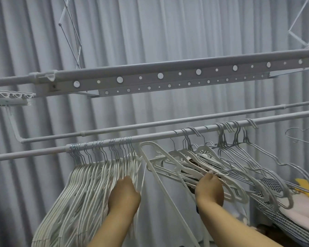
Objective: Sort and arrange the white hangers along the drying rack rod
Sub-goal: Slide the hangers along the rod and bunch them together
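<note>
- Head view: your left hand [124, 195] is pressed into the neat bunch [89, 179] of white hangers on the left part of the rod [150, 137]. The fingers are tucked in among the hangers, so I cannot tell if they are closed on any. I think the hand is there to keep that bunch tight and out of the way.
- Your right hand [210, 188] is curled shut on the messy bunch [194, 163] in the middle. Those hangers lean to the left and lie across each other, so they look tangled. I think you hold them to pull one loose.
- One loose hanger [155, 157] sits in the gap between your two hands. Its hook is close under the rod, but I cannot tell if it hangs on it.
- More wire hangers [253, 154] hang further right on the rod, past your right hand, spread out and not yet tidy.
- The neat bunch is touching your left hand. The messy bunch is in your right hand. Your hands are apart, with the gap between them.
- Some folded cloth [300, 200] lies low on the right, under the hangers.
</note>
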A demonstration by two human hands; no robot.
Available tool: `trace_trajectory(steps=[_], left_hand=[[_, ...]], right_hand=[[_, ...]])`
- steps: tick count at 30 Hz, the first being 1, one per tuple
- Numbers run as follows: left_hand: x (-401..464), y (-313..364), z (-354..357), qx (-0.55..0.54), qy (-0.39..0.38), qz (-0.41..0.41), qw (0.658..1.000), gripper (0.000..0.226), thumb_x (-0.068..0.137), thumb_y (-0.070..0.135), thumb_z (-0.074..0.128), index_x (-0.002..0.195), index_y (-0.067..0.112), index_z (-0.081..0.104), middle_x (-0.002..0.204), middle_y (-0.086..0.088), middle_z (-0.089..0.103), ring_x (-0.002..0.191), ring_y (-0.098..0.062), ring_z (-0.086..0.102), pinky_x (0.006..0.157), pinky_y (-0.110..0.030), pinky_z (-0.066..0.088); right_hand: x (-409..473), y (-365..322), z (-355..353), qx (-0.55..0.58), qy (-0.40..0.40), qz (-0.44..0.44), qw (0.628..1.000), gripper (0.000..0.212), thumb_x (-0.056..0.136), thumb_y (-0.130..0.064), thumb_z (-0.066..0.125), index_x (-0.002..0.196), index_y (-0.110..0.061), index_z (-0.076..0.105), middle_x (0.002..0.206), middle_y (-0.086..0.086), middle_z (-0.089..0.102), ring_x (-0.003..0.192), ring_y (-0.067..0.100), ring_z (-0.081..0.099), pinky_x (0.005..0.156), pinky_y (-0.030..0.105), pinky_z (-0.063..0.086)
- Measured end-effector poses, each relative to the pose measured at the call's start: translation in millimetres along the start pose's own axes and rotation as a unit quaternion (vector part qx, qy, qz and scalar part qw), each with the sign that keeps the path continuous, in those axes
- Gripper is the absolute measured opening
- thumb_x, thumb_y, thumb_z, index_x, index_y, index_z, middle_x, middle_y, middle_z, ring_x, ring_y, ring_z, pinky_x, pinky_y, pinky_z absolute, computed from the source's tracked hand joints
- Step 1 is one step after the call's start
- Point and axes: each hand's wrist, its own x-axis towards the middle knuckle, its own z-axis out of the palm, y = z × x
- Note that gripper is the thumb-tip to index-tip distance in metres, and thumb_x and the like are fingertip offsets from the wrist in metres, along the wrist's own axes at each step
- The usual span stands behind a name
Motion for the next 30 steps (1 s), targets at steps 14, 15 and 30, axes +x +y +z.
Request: trace_trajectory(steps=[14,15,30], left_hand=[[-4,-3,2,-0.078,0.012,0.028,0.996,0.020,0.086,0.023,0.052,0.104,0.017,0.056,0.109,-0.002,0.057,0.092,-0.023,0.058,0.070,-0.028,0.042],[-4,-4,0,-0.077,0.012,0.027,0.997,0.020,0.087,0.023,0.051,0.105,0.018,0.056,0.110,-0.001,0.056,0.090,-0.022,0.057,0.069,-0.027,0.040],[-8,-11,-16,-0.089,0.037,0.009,0.995,0.032,0.094,0.034,0.045,0.123,0.022,0.054,0.121,0.001,0.052,0.095,-0.020,0.060,0.076,-0.029,0.048]], right_hand=[[-23,-78,80,0.075,-0.219,-0.065,0.971,0.015,0.096,-0.025,0.043,0.092,-0.012,0.049,0.086,0.010,0.060,0.074,0.025,0.054,0.070,0.036,0.041],[-18,-80,96,0.087,-0.245,-0.056,0.964,0.010,0.091,-0.024,0.046,0.090,-0.015,0.048,0.088,0.013,0.061,0.077,0.026,0.056,0.071,0.042,0.046],[-38,-92,115,-0.027,-0.379,-0.124,0.917,0.035,0.089,-0.009,0.050,0.124,-0.007,0.050,0.109,0.012,0.058,0.096,0.024,0.056,0.082,0.034,0.049]])
